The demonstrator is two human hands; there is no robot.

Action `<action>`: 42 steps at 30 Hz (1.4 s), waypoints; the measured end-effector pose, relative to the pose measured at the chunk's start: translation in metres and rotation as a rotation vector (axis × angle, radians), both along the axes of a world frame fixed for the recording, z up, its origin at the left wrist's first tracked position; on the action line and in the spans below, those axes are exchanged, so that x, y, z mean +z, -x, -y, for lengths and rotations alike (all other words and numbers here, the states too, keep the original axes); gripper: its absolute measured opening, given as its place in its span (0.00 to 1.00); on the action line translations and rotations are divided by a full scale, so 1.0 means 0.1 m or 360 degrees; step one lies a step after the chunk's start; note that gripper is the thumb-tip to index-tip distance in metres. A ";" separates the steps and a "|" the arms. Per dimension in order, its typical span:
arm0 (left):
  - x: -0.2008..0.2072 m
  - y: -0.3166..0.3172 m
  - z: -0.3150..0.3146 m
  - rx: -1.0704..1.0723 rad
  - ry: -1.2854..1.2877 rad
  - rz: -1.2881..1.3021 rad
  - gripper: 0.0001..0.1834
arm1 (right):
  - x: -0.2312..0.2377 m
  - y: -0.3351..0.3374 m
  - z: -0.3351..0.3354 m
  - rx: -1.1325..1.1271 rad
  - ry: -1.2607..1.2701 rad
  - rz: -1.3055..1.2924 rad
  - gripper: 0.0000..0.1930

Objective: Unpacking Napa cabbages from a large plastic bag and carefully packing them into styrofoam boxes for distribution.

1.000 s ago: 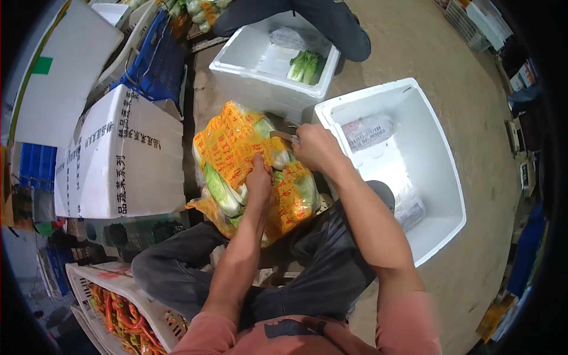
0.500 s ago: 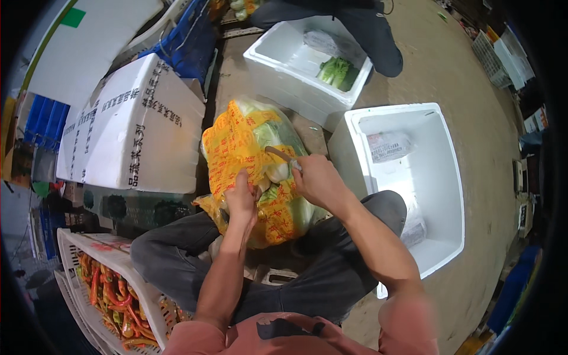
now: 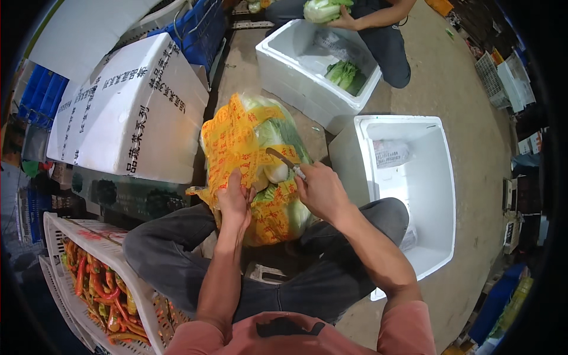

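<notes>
A big clear bag of napa cabbages [image 3: 273, 131], banded with yellow printed tape [image 3: 228, 148], stands between my knees. Its side is torn open, baring a pale cabbage [image 3: 276, 171]. My left hand [image 3: 235, 204] is closed, pinching the yellow tape and plastic at the edge of the opening. In my right hand [image 3: 322, 190] is a small knife [image 3: 283, 158] with a curved, brownish blade. The blade points up and left across the opening; whether it touches the cabbage I cannot tell.
On the right stands a white foam box [image 3: 447, 195] with wrapped bundles inside. Another foam box [image 3: 307, 80] holds a cabbage [image 3: 342, 74]; behind it a co-worker's hand [image 3: 344, 21] grips a cabbage. At left are a printed foam box [image 3: 160, 112] and a crate [image 3: 100, 228] of peppers.
The view has shifted slightly, and a co-worker's arm with a cabbage has appeared at the top. My hands keep nearly the same hold on the tape and knife.
</notes>
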State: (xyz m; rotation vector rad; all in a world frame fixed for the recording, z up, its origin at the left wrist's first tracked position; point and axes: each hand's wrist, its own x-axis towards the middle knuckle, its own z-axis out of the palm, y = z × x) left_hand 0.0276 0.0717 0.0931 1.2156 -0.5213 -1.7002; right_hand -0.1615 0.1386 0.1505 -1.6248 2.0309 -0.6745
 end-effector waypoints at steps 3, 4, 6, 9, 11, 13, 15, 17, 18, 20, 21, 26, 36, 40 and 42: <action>0.02 -0.01 0.02 0.0037 0.0007 -0.0012 0.06 | 0.03 -0.01 0.01 0.0013 -0.0062 0.0067 0.07; 0.04 -0.01 0.01 0.0038 -0.0009 -0.0019 0.06 | 0.03 -0.01 0.01 0.0013 -0.0078 0.0059 0.07; 0.10 -0.02 0.04 0.0047 -0.0012 -0.0047 0.06 | 0.02 -0.01 0.03 -0.0008 -0.0069 0.0070 0.08; 0.06 -0.03 0.07 0.0050 0.0011 -0.0040 0.06 | 0.02 -0.03 0.03 0.0020 -0.0065 0.0079 0.09; 0.08 -0.07 0.06 0.0045 -0.0016 -0.0023 0.06 | 0.06 -0.03 0.01 0.0017 -0.0075 0.0125 0.09; 0.10 -0.07 0.08 0.0054 0.0016 -0.0004 0.11 | 0.14 0.01 -0.01 -0.0001 -0.0112 0.0189 0.10; 0.13 -0.05 0.10 0.0064 -0.0012 -0.0007 0.08 | 0.09 0.04 0.00 0.0030 -0.0063 0.0185 0.10; 0.16 -0.04 0.09 0.0064 -0.0043 -0.0009 0.06 | 0.07 0.06 -0.01 0.0052 -0.0018 0.0182 0.10; 0.19 -0.05 0.11 0.0097 -0.0044 -0.0016 0.06 | 0.09 0.05 0.01 0.0038 -0.0036 0.0231 0.11; 0.21 -0.08 0.15 0.0128 -0.0038 -0.0018 0.06 | 0.20 0.04 0.03 0.0022 -0.0047 0.0285 0.11; 0.20 -0.09 0.13 0.0190 -0.0074 -0.0006 0.07 | 0.30 0.07 0.00 0.0004 -0.0317 0.0386 0.12; 0.29 -0.23 0.24 0.0144 0.0097 -0.0031 0.12 | 0.28 0.07 0.02 0.0044 -0.0295 0.0377 0.14; 0.20 -0.17 0.18 0.0037 0.0120 -0.0146 0.13 | 0.08 0.21 0.58 -0.0072 0.0252 0.0014 0.13; 0.46 -0.21 0.26 0.0098 0.0086 -0.0083 0.12 | -0.11 0.11 0.81 -0.0115 0.0370 0.0141 0.10; 0.37 -0.22 0.26 0.0083 0.0130 -0.0113 0.12 | -0.20 0.02 0.82 -0.0124 0.0384 0.0140 0.10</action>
